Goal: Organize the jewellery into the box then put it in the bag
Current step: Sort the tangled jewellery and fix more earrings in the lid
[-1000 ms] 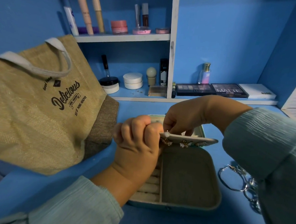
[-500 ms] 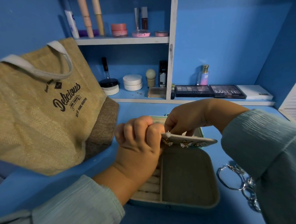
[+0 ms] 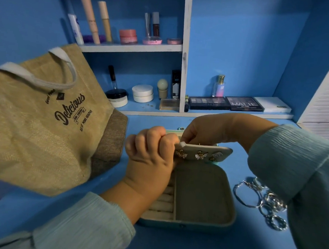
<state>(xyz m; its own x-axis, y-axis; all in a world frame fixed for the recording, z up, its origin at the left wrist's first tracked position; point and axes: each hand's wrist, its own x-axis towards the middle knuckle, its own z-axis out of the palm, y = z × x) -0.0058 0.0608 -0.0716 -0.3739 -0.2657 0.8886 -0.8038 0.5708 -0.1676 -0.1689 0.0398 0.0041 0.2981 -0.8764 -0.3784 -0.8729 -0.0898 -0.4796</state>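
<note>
- Nearest us, the open jewellery box (image 3: 199, 199) sits on the blue table (image 3: 171, 244), ring rolls left, main tray bare.
- Our left hand (image 3: 150, 154) pinches the earring panel (image 3: 203, 152); our right hand (image 3: 203, 131) pinches at its top edge, seemingly pinning studs.
- Hoops and rings (image 3: 261, 201) wait right; next comes loading them.
- The jute bag (image 3: 44, 117) lies beyond.
</note>
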